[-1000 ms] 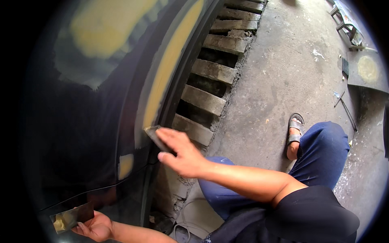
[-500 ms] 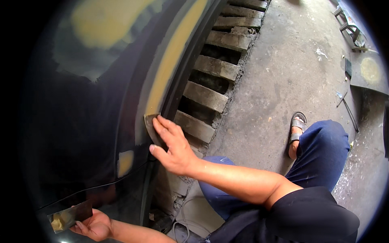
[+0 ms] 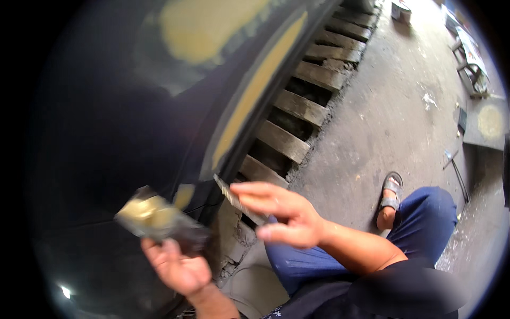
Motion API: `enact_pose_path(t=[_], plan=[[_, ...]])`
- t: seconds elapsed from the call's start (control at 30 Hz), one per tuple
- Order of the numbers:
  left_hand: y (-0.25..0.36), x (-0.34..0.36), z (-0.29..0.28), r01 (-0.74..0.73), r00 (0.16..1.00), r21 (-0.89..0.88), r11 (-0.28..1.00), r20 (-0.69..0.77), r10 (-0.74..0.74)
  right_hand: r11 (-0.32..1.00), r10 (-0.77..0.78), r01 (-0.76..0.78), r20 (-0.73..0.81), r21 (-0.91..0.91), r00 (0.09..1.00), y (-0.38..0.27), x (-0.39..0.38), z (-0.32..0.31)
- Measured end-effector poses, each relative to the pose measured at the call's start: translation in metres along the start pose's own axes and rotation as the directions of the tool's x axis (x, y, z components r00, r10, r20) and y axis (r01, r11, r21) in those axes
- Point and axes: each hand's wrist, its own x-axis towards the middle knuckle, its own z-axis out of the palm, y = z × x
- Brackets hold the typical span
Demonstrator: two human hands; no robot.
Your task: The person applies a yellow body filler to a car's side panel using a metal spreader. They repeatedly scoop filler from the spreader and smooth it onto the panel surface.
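The left hand is gripping a flat plate bearing yellow paste. Just right of it, the right hand is holding a thin scraper. Beyond both hands, a dark panel is displaying 3 yellow patches. Right of them, a sandal is resting.

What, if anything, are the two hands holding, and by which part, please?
The left hand grips a paste-bearing plate near its lower edge; the right hand holds a thin spreader along its right side.
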Motion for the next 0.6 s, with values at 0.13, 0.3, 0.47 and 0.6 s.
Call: enact_pose_path(t=[0.13, 0.3, 0.47, 0.6], plan=[[-0.009, -0.014, 0.040, 0.114, 0.993, -0.167, 0.979, 0.027, -0.111, 0.985, -0.138, 0.151, 0.136, -0.086, 0.981, 0.002, 0.001, 0.013], [-0.008, -0.017, 0.033, 0.089, 0.995, -0.164, 0.982, 0.048, -0.082, 0.783, 0.000, 0.084, 0.136, -0.617, 0.991, 0.016, -0.007, -0.007], [-0.014, -0.017, 0.022, -0.009, 0.998, -0.032, 0.999, 0.058, 0.011, 0.678, -0.117, 0.168, 0.121, -0.716, 0.986, -0.028, 0.015, 0.005], [-0.013, -0.020, 0.032, -0.023, 0.993, 0.011, 1.000, 0.120, 0.021, 0.545, -0.048, 0.221, 0.233, -0.809, 0.971, -0.041, 0.023, 0.020]])
